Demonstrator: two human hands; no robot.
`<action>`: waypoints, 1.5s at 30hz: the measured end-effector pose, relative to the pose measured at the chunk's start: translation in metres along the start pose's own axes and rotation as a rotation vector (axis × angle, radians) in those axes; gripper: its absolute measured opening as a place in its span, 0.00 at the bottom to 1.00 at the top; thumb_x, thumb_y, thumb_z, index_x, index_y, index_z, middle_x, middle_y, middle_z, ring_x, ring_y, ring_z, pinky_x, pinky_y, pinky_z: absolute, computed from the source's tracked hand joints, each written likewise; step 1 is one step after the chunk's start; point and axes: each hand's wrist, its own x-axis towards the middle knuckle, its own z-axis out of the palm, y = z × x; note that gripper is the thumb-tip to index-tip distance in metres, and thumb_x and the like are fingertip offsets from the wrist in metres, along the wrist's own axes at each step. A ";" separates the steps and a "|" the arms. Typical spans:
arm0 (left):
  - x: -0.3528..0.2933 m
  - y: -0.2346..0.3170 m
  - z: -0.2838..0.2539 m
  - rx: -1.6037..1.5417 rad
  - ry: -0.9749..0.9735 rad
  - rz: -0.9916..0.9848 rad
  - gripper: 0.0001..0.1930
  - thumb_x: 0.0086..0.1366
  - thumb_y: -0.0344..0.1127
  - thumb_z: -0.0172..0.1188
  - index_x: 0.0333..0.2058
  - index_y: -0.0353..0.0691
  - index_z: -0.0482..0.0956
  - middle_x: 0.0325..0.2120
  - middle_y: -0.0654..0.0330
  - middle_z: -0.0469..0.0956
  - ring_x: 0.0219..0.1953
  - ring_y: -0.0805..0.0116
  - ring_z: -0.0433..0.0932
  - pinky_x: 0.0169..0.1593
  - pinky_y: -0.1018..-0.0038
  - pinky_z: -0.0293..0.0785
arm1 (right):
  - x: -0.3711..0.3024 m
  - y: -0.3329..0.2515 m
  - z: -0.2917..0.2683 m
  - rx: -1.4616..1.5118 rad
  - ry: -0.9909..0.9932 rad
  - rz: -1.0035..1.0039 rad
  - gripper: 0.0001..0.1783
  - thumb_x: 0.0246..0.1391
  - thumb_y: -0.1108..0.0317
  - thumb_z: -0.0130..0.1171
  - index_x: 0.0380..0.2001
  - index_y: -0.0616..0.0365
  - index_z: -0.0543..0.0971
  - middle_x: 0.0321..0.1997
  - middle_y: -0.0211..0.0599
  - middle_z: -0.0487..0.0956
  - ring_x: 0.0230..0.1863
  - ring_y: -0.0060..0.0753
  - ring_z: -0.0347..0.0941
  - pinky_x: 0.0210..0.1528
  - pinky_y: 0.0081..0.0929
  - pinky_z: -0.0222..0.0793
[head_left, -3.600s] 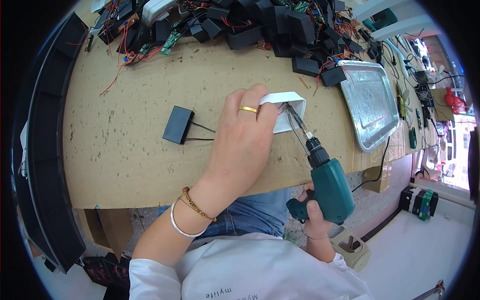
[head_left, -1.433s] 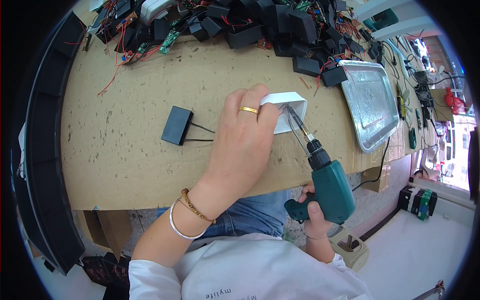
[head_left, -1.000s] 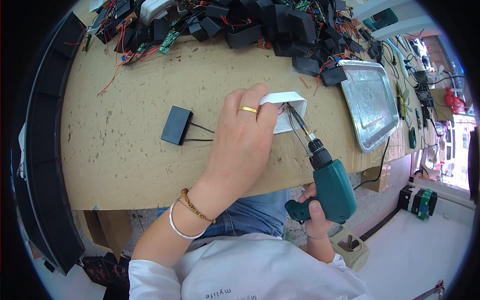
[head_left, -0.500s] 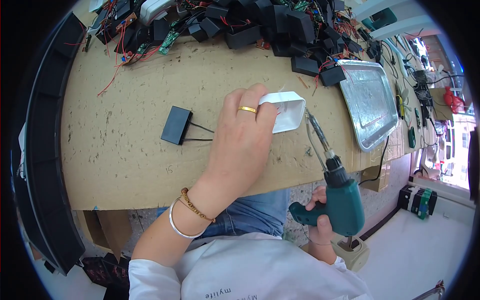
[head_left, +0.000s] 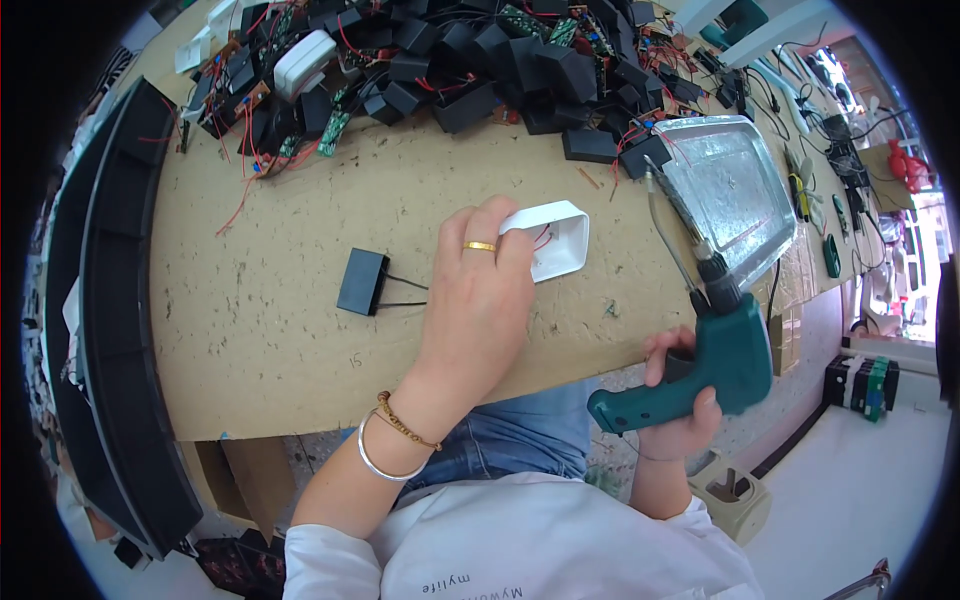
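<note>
My left hand (head_left: 478,285) is closed on a white plastic housing (head_left: 568,240), tilted so its hollow inside faces right. Bits of red wire show inside it. Two dark leads run from a small black box (head_left: 362,281) on the table and pass under my left hand; where they end is hidden. In my right hand (head_left: 685,425) is a green soldering gun (head_left: 735,350), held by its handle beyond the table's front edge. Its metal tip points up and away, over the near left side of the metal tray (head_left: 745,200), apart from the housing.
A heap of black boxes (head_left: 520,70), circuit boards and red wires covers the back of the table (head_left: 260,360). A long black rack (head_left: 120,320) stands along the left edge. Pliers with yellow handles (head_left: 799,195) and cables lie at the far right.
The soldering gun has moved to the right, away from the white housing. My left hand keeps its hold, and the housing's inside shows more. The whole view has shifted slightly.
</note>
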 end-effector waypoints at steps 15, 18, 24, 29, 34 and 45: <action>0.002 0.003 0.001 0.030 -0.015 -0.014 0.09 0.54 0.21 0.59 0.35 0.33 0.73 0.48 0.50 0.69 0.48 0.46 0.67 0.49 0.60 0.71 | 0.007 0.015 -0.004 0.138 0.068 0.022 0.39 0.54 0.43 0.51 0.56 0.67 0.67 0.42 0.46 0.75 0.30 0.28 0.70 0.55 0.41 0.66; 0.002 0.004 0.000 0.029 -0.011 -0.014 0.08 0.55 0.21 0.60 0.35 0.32 0.73 0.48 0.50 0.69 0.49 0.46 0.68 0.48 0.59 0.71 | 0.007 0.013 -0.002 0.144 0.054 0.018 0.37 0.55 0.44 0.50 0.56 0.66 0.68 0.41 0.45 0.75 0.30 0.26 0.69 0.56 0.41 0.64; 0.002 0.003 0.001 0.035 -0.002 -0.009 0.08 0.56 0.22 0.60 0.33 0.32 0.72 0.48 0.50 0.69 0.48 0.46 0.68 0.47 0.60 0.72 | 0.007 0.014 -0.002 0.141 0.051 0.025 0.36 0.56 0.44 0.49 0.55 0.66 0.69 0.40 0.44 0.75 0.30 0.25 0.67 0.57 0.42 0.63; 0.003 0.004 -0.001 0.053 -0.004 -0.007 0.08 0.55 0.21 0.60 0.33 0.32 0.71 0.48 0.50 0.69 0.48 0.47 0.68 0.47 0.60 0.73 | 0.007 0.013 0.000 0.137 0.060 0.034 0.36 0.56 0.44 0.50 0.54 0.67 0.69 0.39 0.44 0.75 0.30 0.25 0.67 0.56 0.41 0.64; 0.003 0.004 0.001 0.041 -0.011 -0.003 0.08 0.54 0.21 0.60 0.34 0.31 0.72 0.48 0.50 0.69 0.48 0.47 0.68 0.48 0.60 0.72 | 0.007 0.013 -0.001 0.126 0.075 0.028 0.35 0.56 0.45 0.51 0.53 0.67 0.69 0.39 0.45 0.75 0.30 0.24 0.67 0.56 0.41 0.65; 0.003 0.004 -0.001 0.032 -0.010 -0.002 0.09 0.53 0.21 0.60 0.34 0.31 0.72 0.48 0.50 0.69 0.49 0.47 0.68 0.49 0.60 0.71 | 0.006 0.013 0.001 0.133 0.072 0.030 0.35 0.56 0.45 0.51 0.53 0.67 0.69 0.40 0.45 0.75 0.30 0.25 0.68 0.57 0.42 0.65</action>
